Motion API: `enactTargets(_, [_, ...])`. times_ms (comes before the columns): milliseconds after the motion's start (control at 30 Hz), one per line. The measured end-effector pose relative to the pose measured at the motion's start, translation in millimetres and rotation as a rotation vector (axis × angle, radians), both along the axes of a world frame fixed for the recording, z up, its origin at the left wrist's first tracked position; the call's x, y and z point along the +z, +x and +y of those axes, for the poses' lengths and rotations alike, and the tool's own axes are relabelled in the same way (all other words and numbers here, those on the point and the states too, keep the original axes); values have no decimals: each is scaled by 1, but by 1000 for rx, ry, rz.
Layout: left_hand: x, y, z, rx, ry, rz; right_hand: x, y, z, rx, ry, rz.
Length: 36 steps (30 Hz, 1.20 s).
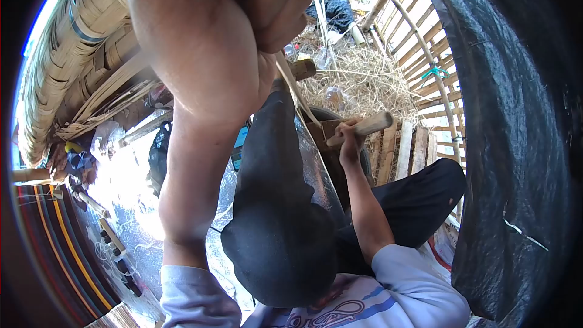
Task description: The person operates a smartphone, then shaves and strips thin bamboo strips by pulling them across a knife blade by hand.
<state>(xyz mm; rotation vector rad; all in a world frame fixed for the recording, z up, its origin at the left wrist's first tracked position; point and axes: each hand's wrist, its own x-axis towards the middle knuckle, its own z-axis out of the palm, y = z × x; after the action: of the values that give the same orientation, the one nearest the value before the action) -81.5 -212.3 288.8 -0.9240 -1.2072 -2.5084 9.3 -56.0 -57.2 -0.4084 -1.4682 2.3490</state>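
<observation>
Close to the camera, my left hand [267,9] is raised at the top with its fingers curled closed. From beneath it a thin pale strip [296,90], which looks like bamboo, slants down toward my right hand. Lower and to the right, my right hand [347,137] is wrapped around a thick wooden handle [373,124], whose rounded end points right. The working end of this tool cannot be made out. Just left of the handle is a brown flat piece [320,135], partly hidden. My black-trousered leg [273,206] stretches forward between my arms.
Dry straw [358,79] covers the ground ahead, near a wooden stick end [302,69]. A slatted bamboo wall [428,54] and black plastic sheet [510,146] stand at right. Woven bamboo [67,67] rises at left, above a striped cloth [54,249]. A phone [240,149] lies beside my leg.
</observation>
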Motion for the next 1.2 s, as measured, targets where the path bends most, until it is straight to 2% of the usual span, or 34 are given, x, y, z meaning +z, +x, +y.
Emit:
enactTargets(100, [-1,0,-2,-64,-4,-1,2,-1,3,-22,-79,116])
enactTargets(167, [1,-5,-6,-154,-19,-5,-9,3,4,-19,-35,77])
enactTargets(233, [4,-8,-8,-311,-47,-10,-12,2,4,121,163,-155])
enactTargets(267, [7,-7,-10,-373,-70,-2,-4,2,4,46,26,-163])
enactTargets(300, [9,-4,-11,-415,-81,0,2,-2,4,51,22,-163])
enactTargets(367, [6,1,-12,-381,-91,-1,10,-2,6,9,-17,30])
enactTargets(400, [7,1,-14,-367,-84,-22,15,-1,5,17,-67,42])
enactTargets(567, [7,-4,-13,-359,-77,-1,-11,-1,9,102,111,-131])
enactTargets(633, [7,-2,-10,-338,-112,-6,-9,-1,10,-17,-79,-59])
enactTargets(667, [7,-1,-11,-329,-124,-15,-5,-2,11,-43,-80,-7])
enactTargets(767, [9,-3,-9,-394,-74,-31,6,-4,13,11,-146,68])
enactTargets(800, [8,-5,-11,-393,-70,-30,0,-4,11,15,-26,-27])
enactTargets(900, [9,-6,-5,-369,-84,-13,-20,1,13,65,34,-105])
enactTargets(967, [9,-4,-4,-329,-112,-21,-8,-5,17,33,-46,-98])
enactTargets(1033, [10,-2,-3,-373,-111,-1,4,-10,20,-20,-233,81])
enactTargets(1100, [9,-3,-3,-377,-95,-9,15,-10,13,-32,-306,103])
enactTargets(1200, [8,-3,3,-364,-80,-4,-24,-7,16,112,155,-93])
